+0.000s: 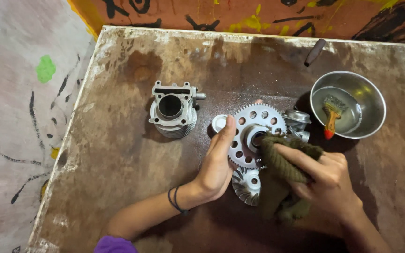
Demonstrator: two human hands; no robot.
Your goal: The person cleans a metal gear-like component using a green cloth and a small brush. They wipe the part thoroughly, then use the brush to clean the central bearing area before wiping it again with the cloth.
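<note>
A toothed metal sprocket (254,133) is steadied at the middle of a stained brown table (118,154) by the left hand (216,164), whose fingers are closed on its left edge. An olive cloth (280,173) is gripped by the right hand (326,180) and pressed against the sprocket's hub. A finned cylinder (173,110) stands to the left, and a steel bowl (369,96) holding a brush (331,115) sits at the right.

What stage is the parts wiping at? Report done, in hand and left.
Done: cannot tell; the cylinder block stands apart, untouched. In hand: left hand steadies the toothed gear while right hand presses an olive cloth into its hub. Left, probably: finned disc beneath, small housing behind. Brush rests in the metal bowl.
</note>
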